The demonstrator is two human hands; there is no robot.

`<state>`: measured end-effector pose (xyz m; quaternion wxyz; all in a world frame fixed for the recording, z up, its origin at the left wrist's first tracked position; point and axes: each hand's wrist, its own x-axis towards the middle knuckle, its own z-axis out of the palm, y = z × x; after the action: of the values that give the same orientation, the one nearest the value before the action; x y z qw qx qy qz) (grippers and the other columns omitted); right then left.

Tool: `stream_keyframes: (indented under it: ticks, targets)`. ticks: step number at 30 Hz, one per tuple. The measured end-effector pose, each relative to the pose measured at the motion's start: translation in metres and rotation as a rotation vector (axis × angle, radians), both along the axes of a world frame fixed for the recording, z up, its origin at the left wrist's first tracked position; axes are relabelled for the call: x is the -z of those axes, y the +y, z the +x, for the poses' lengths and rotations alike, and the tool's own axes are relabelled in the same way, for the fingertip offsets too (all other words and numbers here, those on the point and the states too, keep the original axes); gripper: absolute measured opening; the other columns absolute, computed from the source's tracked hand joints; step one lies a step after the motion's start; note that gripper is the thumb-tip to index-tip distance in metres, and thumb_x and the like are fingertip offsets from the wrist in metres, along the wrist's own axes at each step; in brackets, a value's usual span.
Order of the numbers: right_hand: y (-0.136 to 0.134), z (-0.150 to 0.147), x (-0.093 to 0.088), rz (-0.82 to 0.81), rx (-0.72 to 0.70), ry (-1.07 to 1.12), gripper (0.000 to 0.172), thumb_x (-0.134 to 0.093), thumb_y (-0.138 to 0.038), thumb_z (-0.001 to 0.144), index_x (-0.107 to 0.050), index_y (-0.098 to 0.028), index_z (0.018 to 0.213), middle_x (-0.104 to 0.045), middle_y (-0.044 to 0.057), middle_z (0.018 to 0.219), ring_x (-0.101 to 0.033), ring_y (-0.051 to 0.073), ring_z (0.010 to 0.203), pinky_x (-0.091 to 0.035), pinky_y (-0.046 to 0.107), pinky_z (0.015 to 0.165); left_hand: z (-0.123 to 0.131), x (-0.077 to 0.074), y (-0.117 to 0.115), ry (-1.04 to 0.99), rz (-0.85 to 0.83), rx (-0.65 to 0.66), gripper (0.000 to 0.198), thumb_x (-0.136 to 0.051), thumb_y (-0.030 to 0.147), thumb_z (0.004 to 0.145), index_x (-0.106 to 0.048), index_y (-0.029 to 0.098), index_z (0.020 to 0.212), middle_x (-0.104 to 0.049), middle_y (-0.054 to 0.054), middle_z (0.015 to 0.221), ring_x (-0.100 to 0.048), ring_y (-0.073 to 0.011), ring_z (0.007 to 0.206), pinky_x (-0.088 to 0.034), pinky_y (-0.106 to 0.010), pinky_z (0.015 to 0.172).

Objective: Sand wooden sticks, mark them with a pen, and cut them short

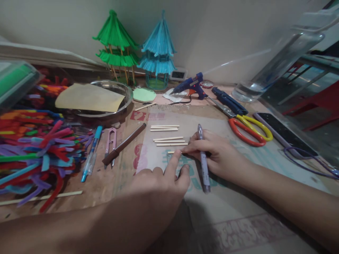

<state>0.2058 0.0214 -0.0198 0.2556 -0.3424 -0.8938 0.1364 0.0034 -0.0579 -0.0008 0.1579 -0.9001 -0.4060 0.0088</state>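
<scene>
In the head view my left hand [164,183] reaches in from the lower left, other fingers curled, with its index fingertip pressing on a short wooden stick [171,152]. Only the left tip of that stick shows; the rest is covered by fingers. My right hand [219,151] is closed round a pale purple pen [203,165], which stands up between its fingers. Its thumb and index fingertips meet at the stick's right side. Just beyond my hands, more short wooden sticks lie in two small groups, a nearer one [171,144] and a farther one [164,128].
A glue gun [193,84], scissors [249,130] and a phone [286,134] lie at the back and right. Green [116,35] and blue [159,42] pipe-cleaner pavilions stand behind. Left are pipe cleaners [39,155], a brown marker [124,144], a blue pen [91,155] and a compass [110,144].
</scene>
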Motion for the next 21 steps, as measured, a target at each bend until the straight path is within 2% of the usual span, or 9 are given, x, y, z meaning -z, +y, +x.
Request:
stream_keyframes:
  ticks: [4,10,18,21]
  targets:
    - [0.0001,-0.0001,-0.0008,0.004,-0.010,0.002,0.020,-0.053,-0.015,0.090,-0.072,-0.022,0.093,-0.067,0.008,0.088,-0.060,0.022,0.086,-0.049,0.036,0.076,-0.0007,0.0021,-0.0004,0.027,-0.015,-0.016,0.039,-0.051,0.019,0.089,-0.063,0.024,0.125,-0.056,-0.016,0.140,-0.059,-0.0135,0.046,-0.035,-0.027,0.038]
    - [-0.0003,-0.0002,-0.0004,0.008,0.001,-0.003,0.020,-0.053,-0.016,0.091,-0.072,-0.022,0.093,-0.067,0.008,0.088,-0.060,0.022,0.086,-0.049,0.035,0.075,-0.0005,0.0002,-0.0006,0.026,-0.041,-0.018,0.039,-0.054,0.019,0.088,-0.062,0.024,0.126,-0.061,-0.015,0.135,-0.060,-0.0152,0.048,-0.039,-0.030,0.040]
    - [0.0001,0.0008,0.0004,0.007,-0.009,0.001,0.019,-0.054,-0.016,0.091,-0.071,-0.023,0.094,-0.066,0.008,0.088,-0.060,0.022,0.086,-0.049,0.035,0.075,-0.0008,-0.0001,-0.0021,0.045,-0.029,-0.042,0.039,-0.054,0.017,0.087,-0.062,0.025,0.125,-0.059,-0.015,0.137,-0.059,-0.0142,0.045,-0.039,-0.029,0.038]
    - [-0.0001,0.0004,0.0008,0.018,-0.012,0.009,0.019,-0.054,-0.016,0.091,-0.071,-0.022,0.094,-0.066,0.008,0.088,-0.060,0.021,0.086,-0.049,0.034,0.075,-0.0007,-0.0002,-0.0010,0.033,-0.014,-0.010,0.040,-0.053,0.018,0.087,-0.062,0.024,0.126,-0.061,-0.016,0.134,-0.060,-0.0153,0.046,-0.038,-0.029,0.038]
